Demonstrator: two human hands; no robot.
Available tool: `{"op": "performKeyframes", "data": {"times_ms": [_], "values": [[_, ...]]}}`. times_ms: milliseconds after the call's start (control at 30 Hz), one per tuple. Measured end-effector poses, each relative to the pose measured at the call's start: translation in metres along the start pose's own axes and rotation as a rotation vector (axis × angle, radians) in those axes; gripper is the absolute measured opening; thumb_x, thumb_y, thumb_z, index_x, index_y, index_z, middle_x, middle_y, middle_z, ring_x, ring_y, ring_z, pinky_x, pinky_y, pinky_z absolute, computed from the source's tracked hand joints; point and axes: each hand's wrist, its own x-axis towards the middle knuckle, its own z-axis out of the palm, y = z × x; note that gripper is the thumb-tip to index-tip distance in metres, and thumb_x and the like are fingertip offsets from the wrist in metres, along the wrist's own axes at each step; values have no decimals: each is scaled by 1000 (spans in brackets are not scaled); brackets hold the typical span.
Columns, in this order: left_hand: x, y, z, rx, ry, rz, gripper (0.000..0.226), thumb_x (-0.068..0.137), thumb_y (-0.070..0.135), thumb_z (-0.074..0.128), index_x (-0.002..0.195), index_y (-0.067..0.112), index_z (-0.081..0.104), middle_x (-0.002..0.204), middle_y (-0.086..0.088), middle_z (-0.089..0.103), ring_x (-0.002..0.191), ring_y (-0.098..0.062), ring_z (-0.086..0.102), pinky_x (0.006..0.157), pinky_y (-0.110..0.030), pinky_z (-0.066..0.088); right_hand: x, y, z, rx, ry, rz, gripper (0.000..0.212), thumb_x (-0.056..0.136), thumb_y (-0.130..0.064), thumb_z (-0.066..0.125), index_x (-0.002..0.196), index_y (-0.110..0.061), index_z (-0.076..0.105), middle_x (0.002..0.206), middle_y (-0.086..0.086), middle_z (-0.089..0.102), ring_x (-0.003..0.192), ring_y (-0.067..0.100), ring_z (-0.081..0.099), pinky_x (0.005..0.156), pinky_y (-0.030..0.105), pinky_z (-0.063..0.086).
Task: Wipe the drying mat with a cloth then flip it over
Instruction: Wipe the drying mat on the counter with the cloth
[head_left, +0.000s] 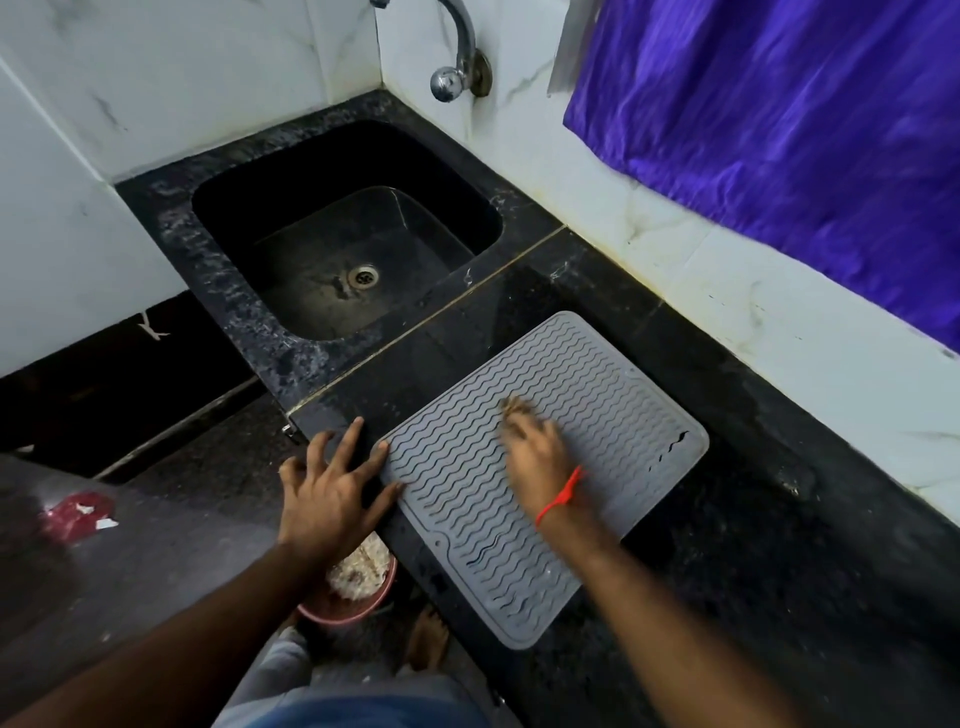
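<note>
A grey silicone drying mat (582, 395) with wavy ridges lies flat on the black stone counter (779, 545), right of the sink. My left hand (332, 493) has its fingers spread and straight, pressing the counter edge and the mat's near-left corner. My right hand (535, 457), blurred by motion and wearing a red wrist thread, presses on the middle of the mat. A small brownish cloth (514, 406) pokes out past its fingertips; most of the cloth is hidden under the hand.
A black sink (291, 322) with a metal drain sits at the left of the counter, a chrome tap (460, 57) on the marble wall above it. A purple curtain (805, 130) hangs at the right. Below the counter edge stands a pink bowl (358, 592) of food on the floor.
</note>
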Motion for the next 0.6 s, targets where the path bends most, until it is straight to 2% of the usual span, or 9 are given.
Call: {"op": "performKeyframes", "data": {"times_ms": [100,200,267,333,400,500,600], "values": [[0,0,2,3,-3,-10,63,95,69,23,149,41,38,166,0,16,146,-34,14,104,-61,27,-57,-77,15,168,-91,-143,43,75,0,58,115,-14,64,126,3,57,102,27,52,90,33,46],[2,-2,1,15,7,-12,58,95,65,24,146,43,42,165,0,21,144,-35,18,102,-62,30,-67,-93,0,300,-226,-243,36,84,-8,43,110,-17,66,120,1,59,103,26,52,93,29,40],[3,-2,0,12,-3,-2,58,95,65,23,147,44,39,166,-1,18,145,-35,15,104,-62,27,-45,-68,-21,371,-228,-180,32,89,-7,50,113,-21,66,121,-4,60,109,17,50,95,22,36],[3,0,0,6,-3,-8,57,95,65,23,147,45,39,166,-1,17,145,-35,13,104,-61,26,-8,-23,-36,289,-153,-92,34,88,-6,55,114,-25,65,118,-6,59,108,12,50,94,25,40],[2,2,0,5,5,-23,55,96,65,25,145,45,41,165,0,19,145,-35,16,102,-60,27,33,41,-43,165,-72,29,37,86,-3,56,115,-25,64,119,-4,59,110,17,51,95,32,43],[1,2,1,-4,4,-40,52,97,64,30,144,46,42,165,1,20,145,-35,16,102,-60,28,76,123,-50,17,9,204,42,83,2,54,117,-20,64,124,9,59,109,33,53,100,40,42],[1,1,1,-3,7,-43,51,98,64,32,144,46,41,165,0,20,144,-35,15,102,-61,28,85,155,-51,-54,31,313,37,87,-1,52,120,-14,63,128,16,56,107,40,51,100,41,40]]}}
